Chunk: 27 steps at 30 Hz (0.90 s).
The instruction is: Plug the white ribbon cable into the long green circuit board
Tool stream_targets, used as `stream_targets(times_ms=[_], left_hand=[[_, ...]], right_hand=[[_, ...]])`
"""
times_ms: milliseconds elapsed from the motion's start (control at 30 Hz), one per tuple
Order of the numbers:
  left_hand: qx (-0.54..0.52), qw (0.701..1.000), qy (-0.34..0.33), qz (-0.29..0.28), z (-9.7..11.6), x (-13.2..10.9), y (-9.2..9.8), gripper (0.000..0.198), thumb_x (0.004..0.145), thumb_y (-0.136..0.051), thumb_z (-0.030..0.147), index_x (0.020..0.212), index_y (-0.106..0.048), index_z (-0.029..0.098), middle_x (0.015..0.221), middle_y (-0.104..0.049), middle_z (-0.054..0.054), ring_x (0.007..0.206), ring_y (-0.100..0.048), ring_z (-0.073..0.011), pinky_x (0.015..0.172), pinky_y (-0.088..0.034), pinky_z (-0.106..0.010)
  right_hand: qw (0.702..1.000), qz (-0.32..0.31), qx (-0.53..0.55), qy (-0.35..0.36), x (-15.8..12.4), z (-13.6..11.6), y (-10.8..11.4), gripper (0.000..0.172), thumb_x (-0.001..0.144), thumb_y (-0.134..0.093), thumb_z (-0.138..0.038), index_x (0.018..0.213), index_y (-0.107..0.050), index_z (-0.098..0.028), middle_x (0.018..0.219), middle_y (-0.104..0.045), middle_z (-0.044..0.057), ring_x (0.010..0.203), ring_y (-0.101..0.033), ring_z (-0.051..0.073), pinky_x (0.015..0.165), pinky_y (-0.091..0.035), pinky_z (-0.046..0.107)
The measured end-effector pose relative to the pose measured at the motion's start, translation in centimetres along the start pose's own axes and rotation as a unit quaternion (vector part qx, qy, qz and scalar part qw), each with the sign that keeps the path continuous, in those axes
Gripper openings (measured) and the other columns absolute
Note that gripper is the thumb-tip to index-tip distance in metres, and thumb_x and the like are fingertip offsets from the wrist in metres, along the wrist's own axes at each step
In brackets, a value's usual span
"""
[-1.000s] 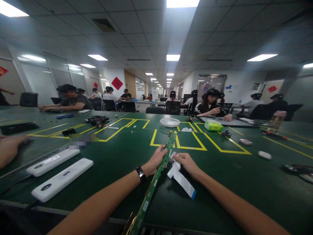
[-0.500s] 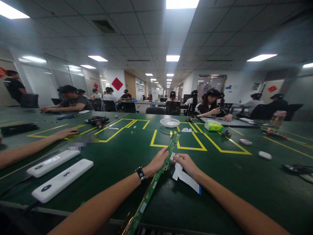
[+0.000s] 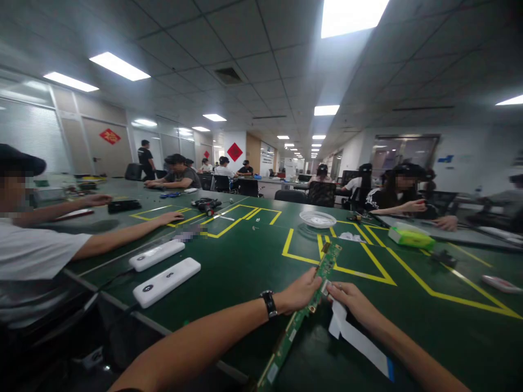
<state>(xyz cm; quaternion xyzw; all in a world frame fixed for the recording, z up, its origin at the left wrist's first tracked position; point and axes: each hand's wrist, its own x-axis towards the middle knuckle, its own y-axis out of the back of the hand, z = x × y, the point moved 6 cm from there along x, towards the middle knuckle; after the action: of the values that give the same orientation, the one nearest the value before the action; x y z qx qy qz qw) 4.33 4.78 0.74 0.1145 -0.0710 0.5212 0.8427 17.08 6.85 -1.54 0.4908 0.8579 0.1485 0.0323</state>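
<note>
My left hand (image 3: 300,294), with a black watch on the wrist, grips a long narrow green circuit board (image 3: 328,262) near its middle; the board is tilted and runs from the table's near edge away from me. My right hand (image 3: 352,298) pinches the end of a white flat ribbon cable (image 3: 359,340) right against the board's edge. The cable trails toward me over the green table (image 3: 253,256) and ends in a blue tip.
Two white oblong devices (image 3: 166,280) lie to my left, beside a person in a white shirt whose arm (image 3: 122,235) reaches over the table. A clear round dish (image 3: 317,219), a green-and-white box (image 3: 409,238) and yellow tape lines lie ahead. Other people sit at the far side.
The view has swung left and dipped, bringing the neighbour in the white shirt into sight. Both hands keep the same hold on the board and the cable, with the cable now trailing further right.
</note>
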Motion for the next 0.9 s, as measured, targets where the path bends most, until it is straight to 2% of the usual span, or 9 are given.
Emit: stream_targets(times_ms=[133,333,433,533,600,667,833,900], left_hand=[[-0.050,0.999,0.020,-0.003,-0.2,0.4,-0.1,0.042,0.089,-0.046,0.047,0.116,-0.049,0.015,0.087,-0.055,-0.004,0.068,-0.050,-0.0117,0.062,-0.042,-0.024],[-0.048,0.999,-0.018,0.007,0.0,0.9,0.2,0.045,0.088,-0.047,0.050,0.116,-0.055,0.015,0.098,-0.059,-0.005,0.083,-0.054,-0.0150,0.077,-0.043,-0.028],[0.011,1.000,-0.006,0.013,-0.3,1.2,0.7,0.046,0.091,-0.039,0.051,0.112,-0.058,0.015,0.101,-0.061,-0.006,0.090,-0.054,-0.0176,0.083,-0.043,-0.031],[0.130,0.990,0.003,0.058,-0.4,1.4,1.9,0.046,0.092,-0.033,0.048,0.112,-0.059,0.016,0.111,-0.060,-0.008,0.105,-0.050,-0.0223,0.096,-0.037,-0.036],[0.191,0.976,0.000,0.101,-0.3,1.5,2.8,0.047,0.093,-0.032,0.046,0.121,-0.056,0.016,0.122,-0.055,-0.010,0.116,-0.043,-0.0243,0.103,-0.030,-0.038],[0.220,0.967,-0.002,0.128,-0.2,1.5,3.5,0.049,0.092,-0.034,0.044,0.128,-0.050,0.015,0.125,-0.053,-0.011,0.119,-0.040,-0.0247,0.105,-0.028,-0.037],[0.270,0.952,-0.036,0.138,-0.1,1.6,3.9,0.044,0.092,-0.036,0.040,0.123,-0.054,0.015,0.117,-0.056,-0.010,0.111,-0.044,-0.0230,0.101,-0.032,-0.036],[0.279,0.949,-0.051,0.138,0.0,1.5,3.8,0.041,0.092,-0.036,0.039,0.121,-0.055,0.016,0.117,-0.056,-0.010,0.111,-0.044,-0.0224,0.100,-0.034,-0.036]], right_hand=[[1.000,0.000,-0.029,0.010,0.0,-0.9,0.1,0.047,0.081,-0.052,-0.059,0.069,-0.059,-0.015,0.064,-0.056,0.001,0.056,-0.046,0.013,0.055,-0.034,0.025],[0.990,0.040,-0.133,0.036,-0.4,-2.4,0.5,0.045,0.085,-0.045,-0.057,0.078,-0.063,-0.016,0.078,-0.064,0.005,0.072,-0.056,0.019,0.067,-0.041,0.029],[0.979,0.069,-0.187,0.040,-0.4,-2.2,0.9,0.042,0.085,-0.045,-0.055,0.076,-0.062,-0.017,0.078,-0.065,0.004,0.073,-0.057,0.019,0.066,-0.041,0.028],[0.964,0.100,-0.245,0.036,-0.3,-1.7,1.8,0.041,0.086,-0.044,-0.054,0.075,-0.062,-0.019,0.075,-0.065,0.003,0.071,-0.057,0.020,0.064,-0.041,0.027],[0.947,0.125,-0.296,0.031,0.0,-1.2,3.0,0.042,0.086,-0.041,-0.053,0.075,-0.063,-0.019,0.075,-0.066,0.004,0.072,-0.058,0.021,0.064,-0.040,0.028],[0.920,0.159,-0.358,0.019,0.2,-0.4,4.7,0.043,0.087,-0.038,-0.052,0.077,-0.065,-0.019,0.078,-0.067,0.006,0.075,-0.059,0.023,0.066,-0.040,0.030],[0.842,0.210,-0.496,0.022,0.2,1.1,8.6,0.041,0.085,-0.043,-0.049,0.089,-0.067,-0.017,0.090,-0.066,0.013,0.087,-0.058,0.028,0.077,-0.041,0.037],[0.830,0.197,-0.519,0.042,0.0,1.2,8.8,0.040,0.084,-0.045,-0.049,0.091,-0.066,-0.017,0.093,-0.064,0.013,0.089,-0.058,0.028,0.078,-0.041,0.038]])
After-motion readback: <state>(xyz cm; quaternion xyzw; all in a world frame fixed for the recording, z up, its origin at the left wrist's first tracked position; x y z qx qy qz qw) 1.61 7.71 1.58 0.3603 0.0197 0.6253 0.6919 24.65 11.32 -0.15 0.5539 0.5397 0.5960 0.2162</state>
